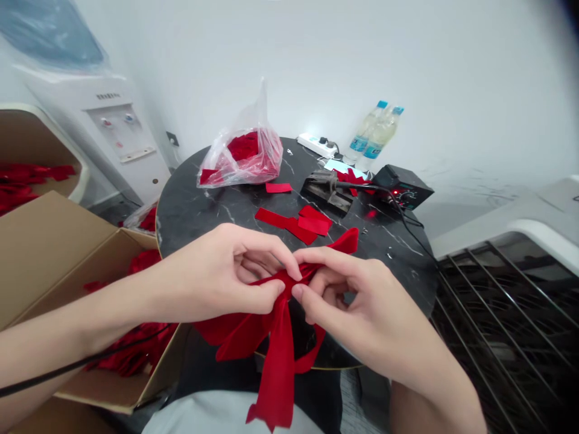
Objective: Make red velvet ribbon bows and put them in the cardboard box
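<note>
A red ribbon bow hangs over the near edge of the round black table, its loops and tails spread to both sides. Around its centre, the thumb and index finger of my left hand are closed on the red fabric. My right hand pinches the same middle part from the right, its fingertips beside those of my left hand. Just beyond my hands, flat red ribbon pieces lie on the tabletop. Whatever sits between my fingertips at the knot is too small to make out.
A plastic bag of red pieces, a power strip, two bottles and a black box with a red light stand farther back. An open carton holds red ribbons at left. A slatted rack is at right.
</note>
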{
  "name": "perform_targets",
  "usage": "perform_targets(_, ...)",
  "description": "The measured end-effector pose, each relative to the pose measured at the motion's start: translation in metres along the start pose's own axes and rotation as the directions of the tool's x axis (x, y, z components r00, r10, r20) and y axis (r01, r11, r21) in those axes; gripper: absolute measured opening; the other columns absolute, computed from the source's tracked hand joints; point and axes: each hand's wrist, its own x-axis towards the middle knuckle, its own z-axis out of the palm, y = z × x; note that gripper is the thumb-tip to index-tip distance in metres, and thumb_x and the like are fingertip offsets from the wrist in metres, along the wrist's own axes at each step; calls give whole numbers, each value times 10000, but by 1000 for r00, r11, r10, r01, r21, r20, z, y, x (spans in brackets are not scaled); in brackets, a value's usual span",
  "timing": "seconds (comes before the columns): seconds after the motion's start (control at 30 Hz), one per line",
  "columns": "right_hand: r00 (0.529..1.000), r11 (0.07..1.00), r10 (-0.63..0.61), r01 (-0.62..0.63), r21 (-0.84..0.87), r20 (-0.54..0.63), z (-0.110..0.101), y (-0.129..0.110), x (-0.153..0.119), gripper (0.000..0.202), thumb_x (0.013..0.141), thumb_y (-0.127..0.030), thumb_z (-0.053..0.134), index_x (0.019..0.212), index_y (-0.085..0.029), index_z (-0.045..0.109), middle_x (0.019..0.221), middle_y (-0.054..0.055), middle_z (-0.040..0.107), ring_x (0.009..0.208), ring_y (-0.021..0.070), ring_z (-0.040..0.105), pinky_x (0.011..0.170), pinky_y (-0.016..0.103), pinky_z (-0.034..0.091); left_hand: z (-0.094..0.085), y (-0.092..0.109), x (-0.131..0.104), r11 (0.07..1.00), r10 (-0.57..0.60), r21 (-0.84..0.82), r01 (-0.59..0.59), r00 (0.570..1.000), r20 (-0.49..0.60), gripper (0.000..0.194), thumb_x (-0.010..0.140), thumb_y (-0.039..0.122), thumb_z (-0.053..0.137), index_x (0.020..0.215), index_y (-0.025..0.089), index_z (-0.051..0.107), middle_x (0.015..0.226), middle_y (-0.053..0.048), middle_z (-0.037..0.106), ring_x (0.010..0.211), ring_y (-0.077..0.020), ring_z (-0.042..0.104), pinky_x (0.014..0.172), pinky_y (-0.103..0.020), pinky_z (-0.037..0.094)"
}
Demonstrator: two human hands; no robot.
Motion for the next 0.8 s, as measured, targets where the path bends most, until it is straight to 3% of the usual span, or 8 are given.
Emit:
perform_targets(0.17,1000,1000,1,-1,-8,-8,2,7,10,233,912,-222,659,1127,-269,733,637,-66,682,528,119,592,498,191,482,-5,0,8,1000,-7,1,7,999,-32,166,839,121,703,949,217,781,946,10,812,866,-136,763,736,-156,583)
perform_targets(0.27,987,1000,20,-19,7,-160,-5,23,30,169,866,-318,728,1006,-224,720,594,-44,642,487,133,571,440,209,458,-11,-6,17,1000,-20,5,20,1000,-6,132,853,142,713,952,209,769,972,0,808,907,-146,764,766,-168,583)
perform_targets(0.43,923,976,162,-98,194,-350,-60,70,76,267,839,-433,784,862,-217,628,536,-61,542,421,117,495,364,201,397,-20,-22,37,998,-46,-37,43,996,-70,100,825,157,731,918,178,761,904,-25,812,868,-151,770,794,-187,587)
perform_targets(0.6,833,821,402,-144,552,-380,-123,123,104,360,852,-437,822,792,-216,544,556,-72,515,407,90,464,339,171,393,-33,-37,59,998,-62,15,63,997,-53,137,824,194,718,955,170,750,935,-64,806,919,-203,774,845,-262,598)
perform_targets(0.7,817,784,437,-142,604,-376,-136,147,123,333,906,-375,790,779,-192,542,609,-49,560,435,79,490,374,160,443,-36,-42,73,999,-50,13,50,999,-5,168,841,230,707,987,159,748,965,-82,801,946,-214,767,863,-279,588)
perform_targets(0.8,805,769,443,-115,629,-395,-135,162,150,208,980,-249,714,842,-142,601,744,-5,648,556,88,599,481,168,529,-35,-46,86,998,-60,-33,59,998,-28,189,803,226,721,969,140,745,917,-87,797,917,-227,770,842,-286,591)
